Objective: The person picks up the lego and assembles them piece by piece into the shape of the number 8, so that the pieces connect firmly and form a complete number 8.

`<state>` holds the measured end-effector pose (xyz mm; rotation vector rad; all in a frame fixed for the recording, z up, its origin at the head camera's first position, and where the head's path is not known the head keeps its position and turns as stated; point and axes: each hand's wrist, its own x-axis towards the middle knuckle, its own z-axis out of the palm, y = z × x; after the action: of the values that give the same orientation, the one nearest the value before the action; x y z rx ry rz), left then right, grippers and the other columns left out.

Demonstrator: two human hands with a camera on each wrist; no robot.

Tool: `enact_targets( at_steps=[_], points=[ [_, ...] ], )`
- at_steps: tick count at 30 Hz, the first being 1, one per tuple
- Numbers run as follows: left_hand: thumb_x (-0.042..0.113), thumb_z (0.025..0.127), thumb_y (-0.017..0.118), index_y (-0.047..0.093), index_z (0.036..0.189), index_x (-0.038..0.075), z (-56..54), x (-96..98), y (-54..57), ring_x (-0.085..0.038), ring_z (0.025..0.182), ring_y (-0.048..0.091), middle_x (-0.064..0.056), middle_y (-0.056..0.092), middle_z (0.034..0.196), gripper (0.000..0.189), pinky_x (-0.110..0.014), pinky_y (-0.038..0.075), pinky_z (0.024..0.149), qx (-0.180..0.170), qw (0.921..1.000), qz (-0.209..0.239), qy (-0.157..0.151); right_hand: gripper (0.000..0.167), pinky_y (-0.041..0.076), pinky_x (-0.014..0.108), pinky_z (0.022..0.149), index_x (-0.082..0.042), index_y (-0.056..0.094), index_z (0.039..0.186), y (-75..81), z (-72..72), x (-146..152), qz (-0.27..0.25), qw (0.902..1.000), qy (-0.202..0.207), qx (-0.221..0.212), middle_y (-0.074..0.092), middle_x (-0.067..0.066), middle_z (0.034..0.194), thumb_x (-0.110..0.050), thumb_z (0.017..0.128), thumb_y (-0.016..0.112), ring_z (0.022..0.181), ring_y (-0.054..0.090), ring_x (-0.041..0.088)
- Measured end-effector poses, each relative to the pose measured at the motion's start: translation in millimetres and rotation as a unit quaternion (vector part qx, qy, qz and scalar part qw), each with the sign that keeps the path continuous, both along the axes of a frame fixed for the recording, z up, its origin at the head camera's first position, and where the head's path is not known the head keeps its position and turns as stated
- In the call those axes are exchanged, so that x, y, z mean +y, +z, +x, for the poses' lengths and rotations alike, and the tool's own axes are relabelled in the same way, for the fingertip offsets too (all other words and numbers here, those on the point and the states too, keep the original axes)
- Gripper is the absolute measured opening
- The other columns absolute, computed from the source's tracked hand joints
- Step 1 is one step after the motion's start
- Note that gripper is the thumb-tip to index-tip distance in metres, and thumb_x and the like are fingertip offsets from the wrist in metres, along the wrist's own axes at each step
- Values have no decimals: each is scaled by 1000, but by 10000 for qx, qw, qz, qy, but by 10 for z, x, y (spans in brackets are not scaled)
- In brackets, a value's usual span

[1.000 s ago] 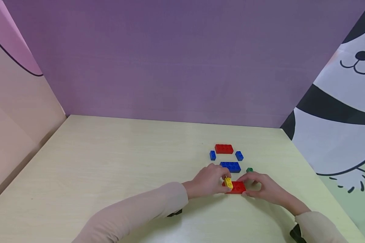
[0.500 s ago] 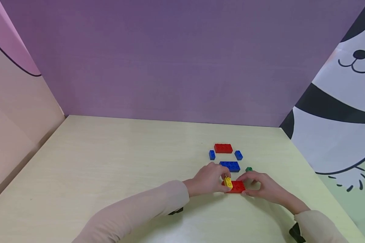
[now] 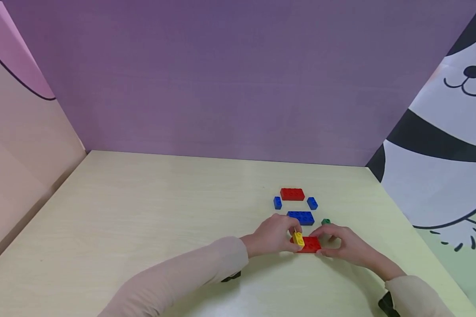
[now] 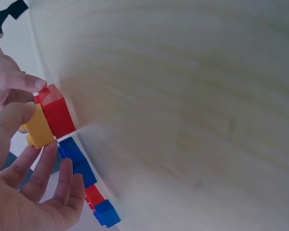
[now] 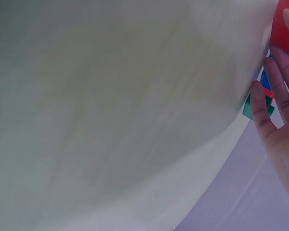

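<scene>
With thumb and fingers, my left hand (image 3: 273, 234) pinches a small yellow toy brick (image 3: 299, 239) over the left end of a red brick (image 3: 312, 244). The left wrist view has the yellow brick (image 4: 40, 129) against the studded side of the red brick (image 4: 59, 113); whether it is fully seated I cannot tell. At the other end of the red brick, my right hand (image 3: 341, 244) grips it between thumb and fingers. Only part of that hand (image 5: 284, 115) and the red brick (image 5: 283, 31) shows in the right wrist view.
Beyond the hands lie a long blue brick (image 3: 300, 218), two small blue bricks, one left (image 3: 277, 203) and one right (image 3: 312, 203), and another red brick (image 3: 292, 194). A green brick (image 3: 325, 221) sits just behind the right hand. Purple wall (image 3: 222, 88) borders the table's far edge.
</scene>
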<state>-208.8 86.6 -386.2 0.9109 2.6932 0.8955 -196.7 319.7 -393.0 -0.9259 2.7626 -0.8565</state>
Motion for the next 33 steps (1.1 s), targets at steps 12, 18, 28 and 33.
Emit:
enact_targets(
  at_steps=[12, 18, 28, 33],
  points=[
    [28, 72, 77, 64, 97, 23, -12, 3, -25, -1, 79, 53, 12, 62, 85, 28, -10, 41, 62, -109, 9998, 141, -42, 35, 49, 23, 70, -16, 61, 108, 12, 1, -5, 31, 10000, 44, 52, 64, 4, 103, -20, 75, 74, 91, 56, 10],
    [28, 72, 77, 64, 96, 23, -3, 9, -11, -1, 80, 53, 12, 62, 84, 28, -10, 41, 63, -131, 9999, 112, -8, 35, 49, 23, 70, -16, 61, 108, 19, 10, -5, 62, 10000, 40, 43, 64, 4, 103, -20, 76, 74, 91, 56, 10],
    [31, 72, 77, 63, 96, 25, -3, 4, 20, 2, 76, 50, 13, 62, 85, 28, -11, 41, 62, -8, 10000, -79, -13, 34, 49, 23, 70, -16, 60, 107, 19, 3, -4, 54, 10000, 48, 47, 64, 3, 103, -20, 76, 73, 91, 55, 9],
    [33, 71, 77, 63, 96, 26, -15, 3, 30, 1, 77, 50, 13, 62, 85, 29, -12, 40, 62, 96, 9996, -275, -59, 35, 49, 23, 70, -16, 60, 108, 17, 4, -3, 73, 10000, 27, -20, 64, 4, 103, -21, 76, 73, 91, 55, 9]
  ],
)
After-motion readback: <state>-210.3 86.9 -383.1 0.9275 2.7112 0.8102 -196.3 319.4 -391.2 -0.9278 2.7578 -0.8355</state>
